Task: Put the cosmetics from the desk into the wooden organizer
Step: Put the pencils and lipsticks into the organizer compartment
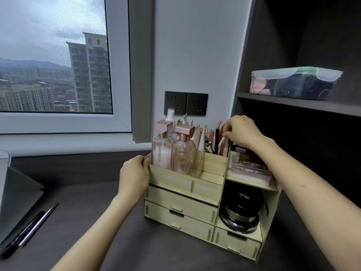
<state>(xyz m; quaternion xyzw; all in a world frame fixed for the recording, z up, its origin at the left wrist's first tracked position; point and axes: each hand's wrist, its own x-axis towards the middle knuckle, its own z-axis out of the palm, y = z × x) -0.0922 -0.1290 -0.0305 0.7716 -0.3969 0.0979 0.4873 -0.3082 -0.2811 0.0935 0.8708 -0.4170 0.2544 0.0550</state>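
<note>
Desk point(97, 241) nearest, pens point(29, 227) well left of the wooden organizer point(175, 200). My left hand point(134, 175) grips the organizer's left wall, steadying it. Farther back, my right hand point(242, 132) curls onto the slim sticks point(216, 137) in the organizer's rear middle compartment. They stand upright, directly under my fingers; can't tell if one's pinched.

Both forearms were bare, like the left hand point(134, 173) and right hand point(241, 132) — a small dark mole marked the latter's back.
</note>
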